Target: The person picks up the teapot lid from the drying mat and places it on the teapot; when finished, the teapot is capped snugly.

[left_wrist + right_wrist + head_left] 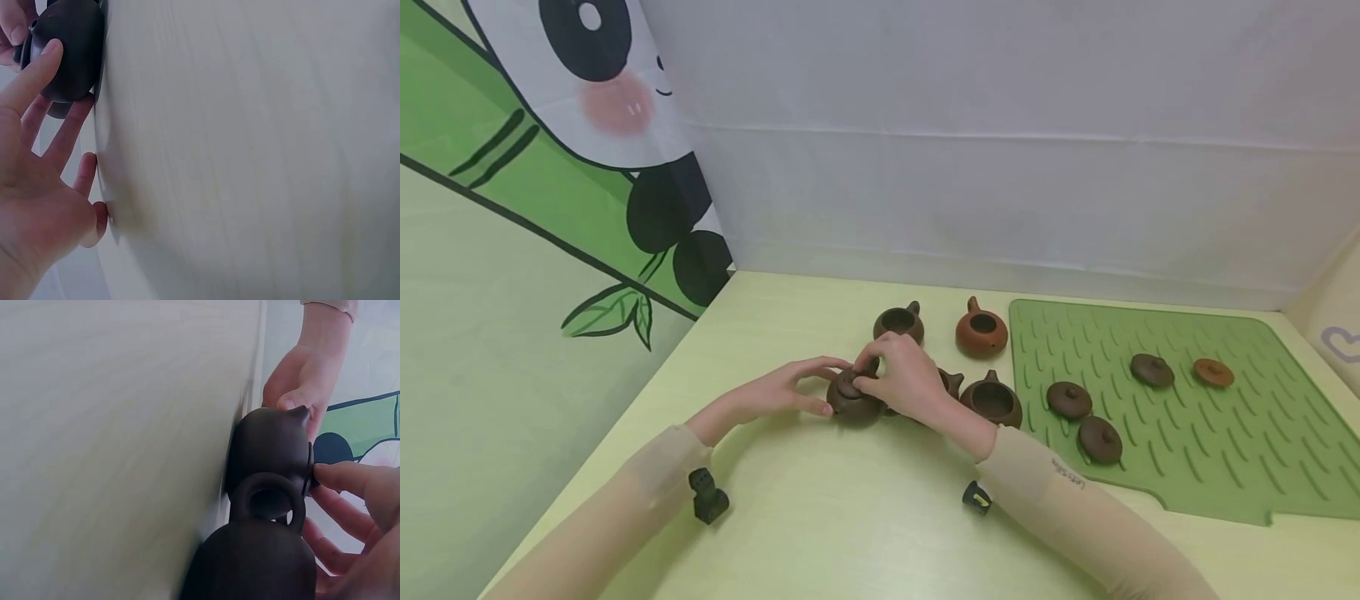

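The sleeves (1067,508) lie nearest; the left hand (775,392) rests near-straight fingers against the pot (856,411), left of the mat (1210,433), while the right hand (906,379) pinches the lid (846,384). I'd steady the pot and settle the lid level — gently, clear of the neighbouring pot (256,565) on the mat side.

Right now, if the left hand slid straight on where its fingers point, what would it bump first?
Most likely the dark teapot beneath the right hand. The left hand seems to touch it with its thumb, so there's hardly any gap.
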Demonstrator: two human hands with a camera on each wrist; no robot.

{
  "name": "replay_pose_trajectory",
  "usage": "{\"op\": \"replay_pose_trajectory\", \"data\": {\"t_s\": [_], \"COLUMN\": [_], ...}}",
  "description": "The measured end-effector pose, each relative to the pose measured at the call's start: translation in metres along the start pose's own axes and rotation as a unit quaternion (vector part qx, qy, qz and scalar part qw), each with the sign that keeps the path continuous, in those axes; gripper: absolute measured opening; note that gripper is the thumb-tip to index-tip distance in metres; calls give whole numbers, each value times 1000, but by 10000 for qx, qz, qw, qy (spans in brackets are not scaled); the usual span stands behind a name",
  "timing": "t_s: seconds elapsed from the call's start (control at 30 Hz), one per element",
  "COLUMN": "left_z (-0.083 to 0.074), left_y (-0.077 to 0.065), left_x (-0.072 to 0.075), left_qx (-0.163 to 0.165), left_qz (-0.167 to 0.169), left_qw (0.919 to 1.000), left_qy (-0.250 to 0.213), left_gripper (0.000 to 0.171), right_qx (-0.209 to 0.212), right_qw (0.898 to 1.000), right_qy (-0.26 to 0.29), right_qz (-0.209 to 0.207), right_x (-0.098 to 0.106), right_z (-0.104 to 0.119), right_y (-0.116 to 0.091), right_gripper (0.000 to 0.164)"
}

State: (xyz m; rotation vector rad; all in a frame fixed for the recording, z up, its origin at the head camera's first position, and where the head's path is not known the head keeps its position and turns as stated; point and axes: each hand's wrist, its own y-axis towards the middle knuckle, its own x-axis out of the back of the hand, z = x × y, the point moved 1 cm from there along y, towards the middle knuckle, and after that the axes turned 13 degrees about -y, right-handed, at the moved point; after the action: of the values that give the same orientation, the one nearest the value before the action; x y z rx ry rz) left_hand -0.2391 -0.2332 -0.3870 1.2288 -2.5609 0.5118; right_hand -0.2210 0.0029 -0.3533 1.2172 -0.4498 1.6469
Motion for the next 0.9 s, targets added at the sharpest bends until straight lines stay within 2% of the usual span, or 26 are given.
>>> {"op": "replay_pose_trajectory", "data": {"t_s": [0.37, 0.9], "left_z": [-2, -4], "left_y": [-2, -6], "left_x": [-1, -2], "left_qx": [11, 21], "left_qz": [-18, 23], "left_qw": [10000, 10000], "left_qy": [-40, -76], "left_gripper": [67, 68], "right_qx": [117, 76], "right_qw": [9999, 9999], "right_qy": [-116, -81], "right_qz": [14, -20], "right_x": [-2, 1], "right_z": [1, 4], "right_y": [0, -1], "right_gripper": [10, 11]}}
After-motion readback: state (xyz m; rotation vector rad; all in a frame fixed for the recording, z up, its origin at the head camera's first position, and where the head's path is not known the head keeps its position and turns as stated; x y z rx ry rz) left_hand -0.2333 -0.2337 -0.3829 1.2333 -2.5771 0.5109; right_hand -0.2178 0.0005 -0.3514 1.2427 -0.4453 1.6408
